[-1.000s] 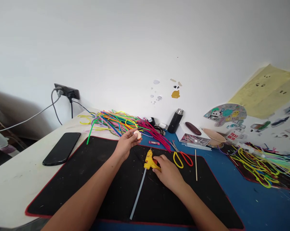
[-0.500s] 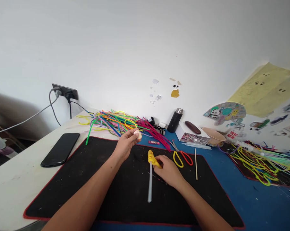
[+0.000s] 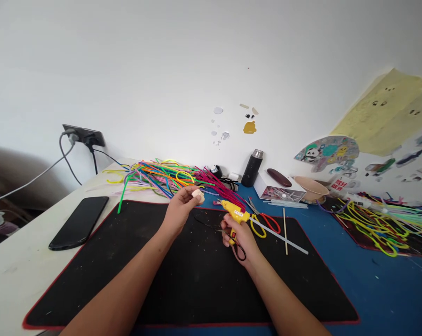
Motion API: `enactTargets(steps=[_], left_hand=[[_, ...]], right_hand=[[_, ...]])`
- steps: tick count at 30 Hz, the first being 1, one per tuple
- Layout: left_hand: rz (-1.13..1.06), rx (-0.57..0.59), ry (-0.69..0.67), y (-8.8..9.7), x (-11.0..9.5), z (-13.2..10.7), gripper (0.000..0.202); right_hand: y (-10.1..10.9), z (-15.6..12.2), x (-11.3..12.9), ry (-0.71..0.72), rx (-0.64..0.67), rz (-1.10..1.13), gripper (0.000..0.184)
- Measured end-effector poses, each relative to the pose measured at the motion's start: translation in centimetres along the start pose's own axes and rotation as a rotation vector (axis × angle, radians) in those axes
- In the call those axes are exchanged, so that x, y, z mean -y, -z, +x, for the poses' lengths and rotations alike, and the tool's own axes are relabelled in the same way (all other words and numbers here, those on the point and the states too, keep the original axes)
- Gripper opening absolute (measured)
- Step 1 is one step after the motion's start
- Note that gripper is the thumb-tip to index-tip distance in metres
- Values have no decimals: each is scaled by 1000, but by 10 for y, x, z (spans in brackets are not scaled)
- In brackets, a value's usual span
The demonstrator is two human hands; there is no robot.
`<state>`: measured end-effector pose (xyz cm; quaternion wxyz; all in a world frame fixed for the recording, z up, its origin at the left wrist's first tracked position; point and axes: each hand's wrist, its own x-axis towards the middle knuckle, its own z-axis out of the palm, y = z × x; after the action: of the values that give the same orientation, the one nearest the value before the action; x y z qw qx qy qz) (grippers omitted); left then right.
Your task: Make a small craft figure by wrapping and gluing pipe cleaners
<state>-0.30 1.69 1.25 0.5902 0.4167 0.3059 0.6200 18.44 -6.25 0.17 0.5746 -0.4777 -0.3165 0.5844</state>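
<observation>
Between the thumb and fingers of my left hand (image 3: 179,210) is a small cream-white piece (image 3: 198,196); its exact kind does not show. My right hand (image 3: 242,240) is wrapped round the handle of a yellow hot glue gun (image 3: 235,212), raised over the mat. Its nozzle points up and left, toward the cream piece but apart from it. A long translucent glue stick (image 3: 281,237) sticks out of the gun's back end, slanting down to the right. The gun's black cord (image 3: 239,252) loops below my right hand.
Beneath my hands lies a black mat (image 3: 197,284) with red edging. Coloured pipe cleaners (image 3: 155,177) are heaped behind it. Scissors (image 3: 258,224) and a thin wooden stick (image 3: 285,231) lie at right. A phone (image 3: 80,223) is at left; a black flask (image 3: 252,169) stands by the wall.
My right hand has lifted and turned the glue gun; its glue stick now points right instead of toward me. My left hand still holds the cream piece. The view has shifted slightly.
</observation>
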Motion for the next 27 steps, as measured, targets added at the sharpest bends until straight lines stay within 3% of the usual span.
enactTargets(steps=[4,12,27], left_hand=[[137,32,-67,-1,0,-3,38],[328,117,-176,-7,-4,-15,29],[468,182,-276,-7,-1,-21,24]], right_hand=[[-16,8,-1,110,7,-49,48],[-39,14,9,187,23,-59,49],[-48,18,5,211,-34,-79,41]])
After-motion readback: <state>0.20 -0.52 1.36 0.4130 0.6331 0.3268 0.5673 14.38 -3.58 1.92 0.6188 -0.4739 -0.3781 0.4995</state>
